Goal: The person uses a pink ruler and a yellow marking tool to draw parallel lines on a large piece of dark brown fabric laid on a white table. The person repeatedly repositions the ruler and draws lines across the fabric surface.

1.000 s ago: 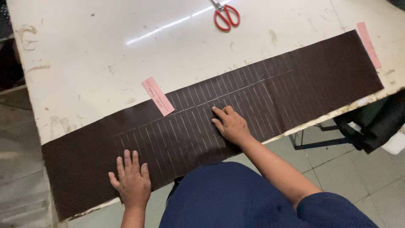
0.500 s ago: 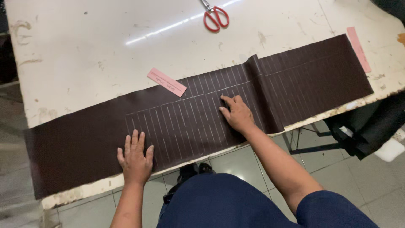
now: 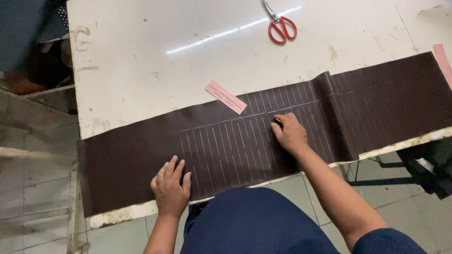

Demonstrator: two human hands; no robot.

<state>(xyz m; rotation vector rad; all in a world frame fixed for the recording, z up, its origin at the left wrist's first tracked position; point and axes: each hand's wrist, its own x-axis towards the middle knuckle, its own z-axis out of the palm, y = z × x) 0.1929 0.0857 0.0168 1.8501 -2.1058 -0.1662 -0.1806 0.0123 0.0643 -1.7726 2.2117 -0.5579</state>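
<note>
Hands flat on lined leather
Left hand and right hand press, fingers spread, holding nothing, on a long dark-brown leather strip atop a white worktable.

Tabletop: white and stained before you.
On it: your dark brown strip, pink slip, red scissors.
</note>
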